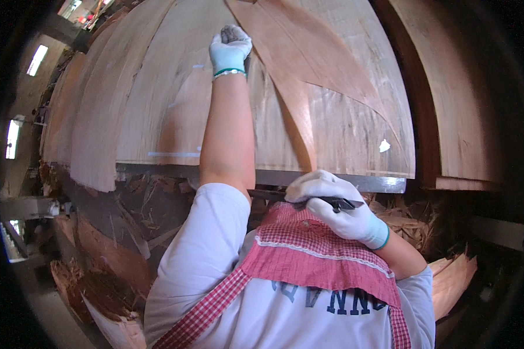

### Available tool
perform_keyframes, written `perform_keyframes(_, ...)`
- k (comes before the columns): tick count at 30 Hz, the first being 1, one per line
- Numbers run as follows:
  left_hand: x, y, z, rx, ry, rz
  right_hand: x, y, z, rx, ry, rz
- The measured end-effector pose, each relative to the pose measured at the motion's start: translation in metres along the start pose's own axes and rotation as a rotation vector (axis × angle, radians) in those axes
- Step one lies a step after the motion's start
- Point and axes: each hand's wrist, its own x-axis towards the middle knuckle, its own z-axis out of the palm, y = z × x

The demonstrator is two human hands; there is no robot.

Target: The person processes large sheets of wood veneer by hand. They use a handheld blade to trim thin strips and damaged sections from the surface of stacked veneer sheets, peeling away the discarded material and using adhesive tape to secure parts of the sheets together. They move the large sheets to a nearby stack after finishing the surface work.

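Note:
My left hand (230,51), in a white glove with a pale green cuff, reaches far over the wood veneer sheets (180,87). Its fingers are curled, the glove is grey at the top, and what they hold, if anything, is hidden. Just right of it lies a loose reddish veneer piece (300,46), tapering to a narrow strip toward me. My gloved right hand (337,203) is close to my body at the near edge of the stack. It is closed around a black-handled knife (343,203), whose tip points right. The strip's narrow end meets its fingers.
Another veneer stack (448,99) stands at the right, across a dark gap. Broken veneer scraps (110,244) lie below the near edge at left, with more scraps (454,282) at lower right. A metal edge (384,184) runs along the stack's near side.

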Motion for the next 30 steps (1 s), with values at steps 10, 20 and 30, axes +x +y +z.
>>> perform_keyframes(10,0.027,-0.025,-0.061,0.333,-0.004,-0.046,0.007,-0.002,-0.001,0.068,0.018,0.028)
perform_keyframes(20,-0.023,-0.057,-0.227,1.670,0.107,0.092,-0.023,-0.064,-0.052,0.273,0.336,0.082)
perform_keyframes(30,-0.091,0.009,-0.121,1.548,-0.150,0.196,0.008,-0.158,-0.044,0.494,-0.210,-0.575)
